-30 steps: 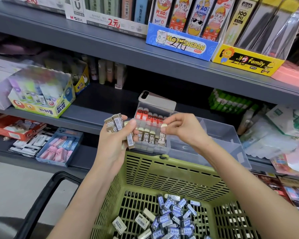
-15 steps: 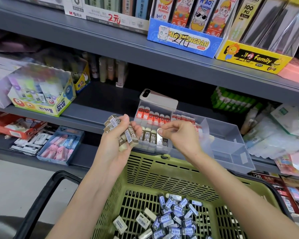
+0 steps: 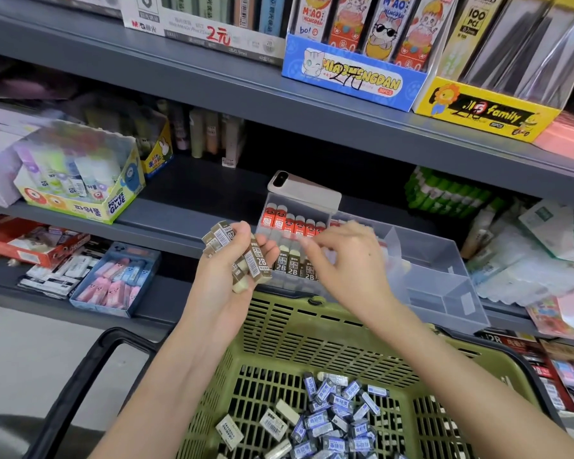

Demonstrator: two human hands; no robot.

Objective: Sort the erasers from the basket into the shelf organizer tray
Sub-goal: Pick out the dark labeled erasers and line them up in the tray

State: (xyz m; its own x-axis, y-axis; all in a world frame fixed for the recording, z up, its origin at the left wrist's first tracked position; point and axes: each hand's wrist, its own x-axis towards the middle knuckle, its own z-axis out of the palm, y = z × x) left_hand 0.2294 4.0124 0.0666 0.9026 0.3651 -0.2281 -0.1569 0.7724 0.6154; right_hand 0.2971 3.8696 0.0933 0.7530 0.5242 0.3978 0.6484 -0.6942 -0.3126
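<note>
My left hand (image 3: 224,294) grips a bundle of brown 2B erasers (image 3: 247,256) above the far rim of the green basket (image 3: 312,339). Just to its right, my right hand (image 3: 348,270) hovers blurred over the clear organizer tray (image 3: 444,270), fingers loosely curled, and I see nothing between them. The tray's left compartments hold a back row of red-sleeved erasers (image 3: 289,223) and a front row of brown 2B erasers (image 3: 292,265), partly hidden by my right hand. Several blue and white erasers (image 3: 332,419) lie loose in the basket bottom.
A phone (image 3: 305,190) lies on the tray's back edge. A glue-stick box (image 3: 80,187) stands on the shelf at left, and a blue box of pink erasers (image 3: 116,279) sits on the shelf below. The basket's black handle (image 3: 90,366) hangs at its left.
My right hand set the eraser it pinched into the tray's front row and has drawn back toward my left hand. My left hand keeps its bundle, shifted slightly.
</note>
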